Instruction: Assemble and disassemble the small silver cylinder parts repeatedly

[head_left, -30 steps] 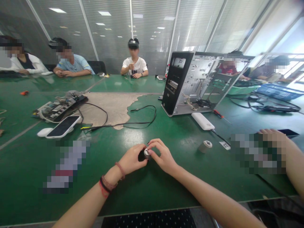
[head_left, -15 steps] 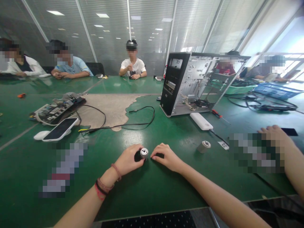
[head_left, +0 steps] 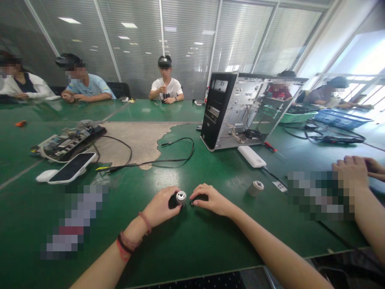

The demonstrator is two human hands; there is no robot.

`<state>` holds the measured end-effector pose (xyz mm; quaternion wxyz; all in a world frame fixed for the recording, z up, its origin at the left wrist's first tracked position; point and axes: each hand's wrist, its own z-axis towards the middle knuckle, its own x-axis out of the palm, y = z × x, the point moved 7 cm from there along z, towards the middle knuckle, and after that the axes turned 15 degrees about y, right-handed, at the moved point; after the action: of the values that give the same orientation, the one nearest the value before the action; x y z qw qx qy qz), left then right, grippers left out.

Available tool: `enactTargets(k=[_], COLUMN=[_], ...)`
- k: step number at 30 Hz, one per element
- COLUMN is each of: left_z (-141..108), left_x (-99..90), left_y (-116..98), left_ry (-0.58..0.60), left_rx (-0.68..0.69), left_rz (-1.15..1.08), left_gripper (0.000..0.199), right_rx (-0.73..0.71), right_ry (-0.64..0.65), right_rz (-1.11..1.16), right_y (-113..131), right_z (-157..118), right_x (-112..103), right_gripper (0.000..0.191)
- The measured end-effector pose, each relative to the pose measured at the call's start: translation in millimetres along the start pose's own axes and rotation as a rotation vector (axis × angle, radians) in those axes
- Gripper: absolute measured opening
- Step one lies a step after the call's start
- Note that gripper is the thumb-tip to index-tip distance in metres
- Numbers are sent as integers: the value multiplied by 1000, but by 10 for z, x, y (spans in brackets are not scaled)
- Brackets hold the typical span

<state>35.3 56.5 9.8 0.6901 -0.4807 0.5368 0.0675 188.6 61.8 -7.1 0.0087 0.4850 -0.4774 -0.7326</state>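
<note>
On the green table, my left hand (head_left: 161, 205) is wrapped round a small cylindrical metal motor (head_left: 181, 196), its pale round end with small holes facing up. Just to the right, my right hand (head_left: 209, 199) has thumb and fingertips close together in a pinch. At those fingertips shows a tiny shiny bit, too small to name, apart from the motor. A second, similar motor (head_left: 255, 188) stands upright farther right, touched by neither hand.
Beyond my hands stand an open computer case (head_left: 219, 116), a white power bank (head_left: 252, 156) and a screwdriver (head_left: 270, 147). To the left lie a phone (head_left: 72, 167), a circuit assembly (head_left: 69, 140) and a black cable (head_left: 180, 159). A co-worker's hands (head_left: 350, 172) are at the right.
The view has shifted slightly. My left hand keeps its hold on the motor. A tiny shiny bit now shows at my right fingertips. At the right, the co-worker's second hand has come into view.
</note>
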Motion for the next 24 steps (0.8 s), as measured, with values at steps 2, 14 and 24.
enactTargets(k=[2,14,24], left_z=[-1,-24,-39], left_x=[-13,-105,-111], left_y=[5,83,53], left_ry=[0,5,-29], left_rx=[10,89,95], left_rz=[10,103,114], left_gripper=[25,32,30], right_rx=[4,-10,-23], right_ry=[-64,-234,-222], right_rz=[14,-73,-74], right_y=[25,312,300], right_z=[13,169,176], right_x=[-12,161,158], right_gripper=[19,34,34])
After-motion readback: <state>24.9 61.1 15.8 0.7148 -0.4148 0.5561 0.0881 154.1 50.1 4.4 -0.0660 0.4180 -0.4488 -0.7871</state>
